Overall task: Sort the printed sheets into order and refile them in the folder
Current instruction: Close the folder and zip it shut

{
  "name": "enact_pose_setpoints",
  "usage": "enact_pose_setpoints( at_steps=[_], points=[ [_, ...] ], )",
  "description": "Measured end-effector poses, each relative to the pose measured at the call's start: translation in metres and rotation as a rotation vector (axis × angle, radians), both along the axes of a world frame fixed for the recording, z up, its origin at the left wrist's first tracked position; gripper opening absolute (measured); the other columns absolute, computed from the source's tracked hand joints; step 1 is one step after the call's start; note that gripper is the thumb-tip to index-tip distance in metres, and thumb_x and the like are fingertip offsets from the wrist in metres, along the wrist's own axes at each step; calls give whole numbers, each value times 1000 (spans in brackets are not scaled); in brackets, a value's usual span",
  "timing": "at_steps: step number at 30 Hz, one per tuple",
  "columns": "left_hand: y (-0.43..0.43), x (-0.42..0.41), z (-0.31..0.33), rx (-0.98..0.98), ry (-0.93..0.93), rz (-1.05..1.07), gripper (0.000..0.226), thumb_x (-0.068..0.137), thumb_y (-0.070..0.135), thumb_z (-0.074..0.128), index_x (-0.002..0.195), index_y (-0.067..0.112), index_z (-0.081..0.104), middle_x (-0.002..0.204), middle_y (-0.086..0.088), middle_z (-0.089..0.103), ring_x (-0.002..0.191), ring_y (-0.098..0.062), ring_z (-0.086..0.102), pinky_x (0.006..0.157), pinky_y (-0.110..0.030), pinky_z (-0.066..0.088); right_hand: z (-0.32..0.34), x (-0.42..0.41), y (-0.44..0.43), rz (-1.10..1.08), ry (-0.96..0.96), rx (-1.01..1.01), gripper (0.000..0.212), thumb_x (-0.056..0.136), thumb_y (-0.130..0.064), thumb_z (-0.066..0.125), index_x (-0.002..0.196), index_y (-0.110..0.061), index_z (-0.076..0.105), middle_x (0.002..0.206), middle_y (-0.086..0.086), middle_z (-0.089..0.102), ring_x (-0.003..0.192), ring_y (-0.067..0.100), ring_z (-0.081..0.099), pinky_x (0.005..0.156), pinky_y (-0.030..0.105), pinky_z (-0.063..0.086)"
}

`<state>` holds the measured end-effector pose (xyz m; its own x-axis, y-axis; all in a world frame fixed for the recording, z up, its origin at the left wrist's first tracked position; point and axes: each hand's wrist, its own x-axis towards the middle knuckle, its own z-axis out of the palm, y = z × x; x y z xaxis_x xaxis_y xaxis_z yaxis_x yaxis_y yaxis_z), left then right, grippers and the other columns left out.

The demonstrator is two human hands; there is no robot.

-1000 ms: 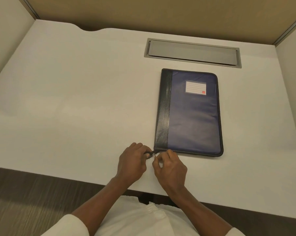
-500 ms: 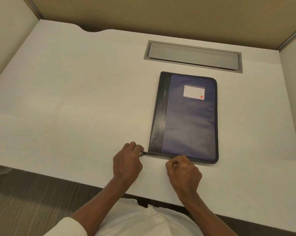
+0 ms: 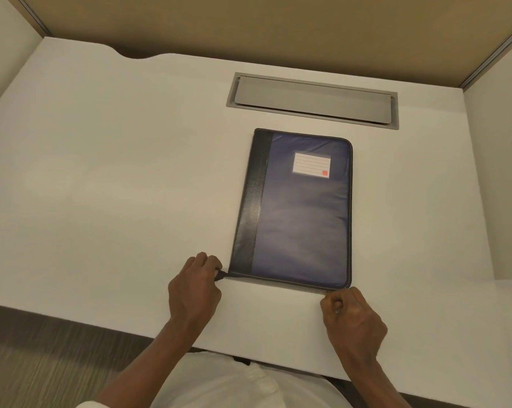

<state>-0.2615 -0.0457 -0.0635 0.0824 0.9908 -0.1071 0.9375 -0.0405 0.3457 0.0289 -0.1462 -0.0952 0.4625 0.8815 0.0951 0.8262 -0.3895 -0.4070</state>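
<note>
A dark blue zip folder (image 3: 301,219) with a black spine strip and a white label lies closed and flat on the white desk (image 3: 101,187). My left hand (image 3: 193,287) pinches the black zip tab end at the folder's near left corner. At the near right corner, my right hand (image 3: 351,316) pinches the zip puller, which is mostly hidden between its curled fingers. No printed sheets are in view.
A grey cable hatch (image 3: 310,98) is set into the desk behind the folder. Beige partition walls (image 3: 248,25) close off the back and both sides. The desk's front edge runs just under my wrists.
My right hand has travelled right along the folder's near edge, from beside the left hand to the right corner. The left hand stays at the left corner.
</note>
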Motion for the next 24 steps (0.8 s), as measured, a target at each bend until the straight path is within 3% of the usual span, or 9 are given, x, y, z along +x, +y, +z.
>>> enact_pose_setpoints(
  at_steps=[4, 8, 12, 15, 18, 22, 24],
  points=[
    [7, 8, 2, -62, 75, 17, 40, 59, -12, 90, 79, 17, 71, 72, 4, 62, 61, -13, 48, 47, -16, 22, 5, 31, -1, 21, -60, 7, 23, 83, -9, 83, 72, -18, 66, 72, -4, 61, 49, 21, 53, 43, 29, 45],
    [15, 17, 8, -162, 211, 31, 35, 62, -3, 92, 79, 18, 71, 73, 4, 62, 64, -16, 51, 46, -26, 43, 9, 61, 12, 115, -90, 54, 18, 93, -24, 61, 76, -21, 66, 75, -6, 59, 58, 20, 58, 42, 27, 41],
    [17, 23, 11, -201, 260, 31, 41, 54, -8, 92, 72, 17, 65, 65, 4, 56, 58, -16, 47, 45, -21, 28, 4, 86, 30, 239, -88, 53, 16, 96, -27, 63, 83, -19, 67, 80, -6, 58, 70, 19, 60, 40, 30, 40],
    [26, 33, 22, -318, 407, 47, 21, 80, 10, 83, 87, 23, 67, 76, 8, 58, 66, -14, 51, 48, -26, 31, 2, 98, 48, 313, -76, 41, 13, 98, -20, 71, 86, -18, 67, 84, -6, 57, 76, 18, 60, 39, 29, 39],
    [48, 46, 40, -443, 569, 39, 15, 94, 24, 70, 107, 24, 63, 89, 9, 54, 78, -12, 54, 63, -25, 42, 3, 112, 69, 401, -42, 3, 12, 92, -17, 76, 89, -20, 65, 88, -7, 54, 79, 17, 59, 38, 34, 43],
    [83, 80, 52, -345, 468, 103, 19, 99, 21, 61, 117, 14, 59, 108, -2, 63, 102, -24, 61, 78, -33, 49, 5, 128, 90, 510, 39, -35, 14, 93, -22, 74, 90, -25, 61, 91, -14, 51, 80, 10, 56, 43, 29, 44],
    [100, 101, 48, -193, 346, 173, 30, 103, 33, 58, 123, 10, 56, 121, -10, 64, 112, -32, 59, 86, -41, 50, 6, 132, 95, 544, 67, -61, 14, 95, -24, 73, 91, -28, 60, 92, -14, 50, 80, 8, 56, 44, 29, 46]
  ],
)
